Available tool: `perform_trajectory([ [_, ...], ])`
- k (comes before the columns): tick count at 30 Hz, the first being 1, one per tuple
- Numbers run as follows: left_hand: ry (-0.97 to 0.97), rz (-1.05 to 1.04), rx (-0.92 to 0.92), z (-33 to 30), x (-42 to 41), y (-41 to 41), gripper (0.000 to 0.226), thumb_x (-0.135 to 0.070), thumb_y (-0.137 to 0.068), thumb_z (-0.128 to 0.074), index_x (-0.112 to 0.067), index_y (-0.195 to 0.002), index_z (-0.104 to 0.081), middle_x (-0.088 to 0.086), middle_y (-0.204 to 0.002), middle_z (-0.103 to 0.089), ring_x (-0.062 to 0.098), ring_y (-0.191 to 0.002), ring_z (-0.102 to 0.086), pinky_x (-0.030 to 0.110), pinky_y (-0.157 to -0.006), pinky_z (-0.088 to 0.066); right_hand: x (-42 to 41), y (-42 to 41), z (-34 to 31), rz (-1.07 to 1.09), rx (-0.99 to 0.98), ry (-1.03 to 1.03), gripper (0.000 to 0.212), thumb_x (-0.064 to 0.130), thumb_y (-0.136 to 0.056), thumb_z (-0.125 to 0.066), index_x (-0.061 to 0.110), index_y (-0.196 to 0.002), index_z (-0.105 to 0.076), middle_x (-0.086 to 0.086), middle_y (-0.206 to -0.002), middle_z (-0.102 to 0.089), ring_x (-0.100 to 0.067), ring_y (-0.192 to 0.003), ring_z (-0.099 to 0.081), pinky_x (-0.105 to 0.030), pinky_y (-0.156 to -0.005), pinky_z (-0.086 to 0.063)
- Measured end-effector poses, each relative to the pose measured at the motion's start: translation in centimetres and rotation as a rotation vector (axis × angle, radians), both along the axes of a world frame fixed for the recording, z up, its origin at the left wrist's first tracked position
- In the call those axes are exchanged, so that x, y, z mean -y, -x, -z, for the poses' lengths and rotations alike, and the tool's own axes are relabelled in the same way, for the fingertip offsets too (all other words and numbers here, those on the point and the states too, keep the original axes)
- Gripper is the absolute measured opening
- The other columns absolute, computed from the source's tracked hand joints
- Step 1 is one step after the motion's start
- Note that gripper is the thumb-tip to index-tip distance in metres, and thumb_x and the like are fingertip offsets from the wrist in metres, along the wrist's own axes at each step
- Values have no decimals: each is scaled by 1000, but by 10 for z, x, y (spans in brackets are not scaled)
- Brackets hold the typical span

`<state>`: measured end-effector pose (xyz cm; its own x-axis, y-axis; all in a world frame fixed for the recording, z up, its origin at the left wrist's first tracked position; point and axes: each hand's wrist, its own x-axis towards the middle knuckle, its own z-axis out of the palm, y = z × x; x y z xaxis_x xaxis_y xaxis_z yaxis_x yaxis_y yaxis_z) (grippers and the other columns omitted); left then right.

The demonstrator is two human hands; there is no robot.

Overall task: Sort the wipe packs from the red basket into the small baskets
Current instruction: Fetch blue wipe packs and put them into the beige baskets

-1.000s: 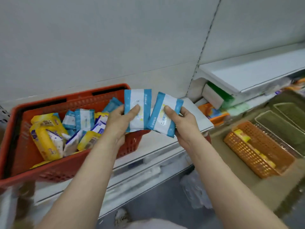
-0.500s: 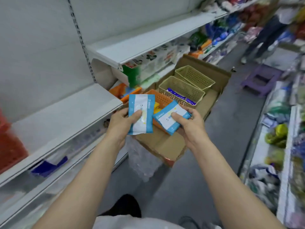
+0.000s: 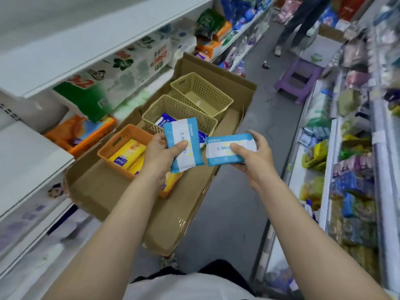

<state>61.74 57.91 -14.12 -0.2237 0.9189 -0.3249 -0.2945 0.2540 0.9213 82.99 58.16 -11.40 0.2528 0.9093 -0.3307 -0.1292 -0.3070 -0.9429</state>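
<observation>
Shop aisle, grey floor (image 3: 236, 204), shelves both sides. Frame centre: left hand (image 3: 161, 158) clamped on a blue-and-white wipe pack (image 3: 184, 146), thumb on top; right hand (image 3: 254, 158) clamped on a second blue-and-white pack (image 3: 226, 149), just beside. Below and beyond, cardboard box (image 3: 104, 191) carrying three small baskets in a row: orange basket (image 3: 121, 139) with yellow packs, middle tan basket (image 3: 173, 107) with blue packs, far tan basket (image 3: 201, 89) apparently bare. Red basket out of frame. Risk: right pack over box edge, could drop to floor; could land among yellow packs if released too near.
</observation>
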Motion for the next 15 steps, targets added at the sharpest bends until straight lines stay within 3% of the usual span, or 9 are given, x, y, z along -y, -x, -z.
perform_trajectory([
  [3,2,-13,-10,1,-34,-22,30,-1,-86,-71,-17,-110,-61,2,-101,-73,11,-79,-73,24,-62,-57,-38,-18,6,29,8,39,46,0,-80,-76,22,-112,-53,-6,-114,-62,-24,-86,-72,-32,-63,-59],
  [6,16,-87,-50,4,-67,-39,26,-6,-89,-69,-18,-111,-64,-2,-97,-73,6,-74,-71,20,-60,-55,-77,-32,16,17,6,94,36,4,-78,-79,20,-94,-50,-6,-101,-64,-20,-75,-68,-34,-67,-57],
  [11,14,-263,-112,13,-124,-73,19,-11,-89,-70,-16,-107,-67,-3,-95,-73,2,-72,-71,15,-56,-51,-158,-59,31,-192,-6,140,36,8,-80,-79,9,-101,-49,-15,-102,-68,-27,-82,-66,-43,-75,-52],
  [15,73,-473,-57,16,-163,-109,22,-9,-87,-73,-16,-106,-64,3,-101,-73,14,-82,-72,23,-59,-56,-222,-85,28,-318,-345,196,14,0,-88,-68,2,-102,-62,-12,-94,-75,-19,-75,-72,-31,-70,-60],
])
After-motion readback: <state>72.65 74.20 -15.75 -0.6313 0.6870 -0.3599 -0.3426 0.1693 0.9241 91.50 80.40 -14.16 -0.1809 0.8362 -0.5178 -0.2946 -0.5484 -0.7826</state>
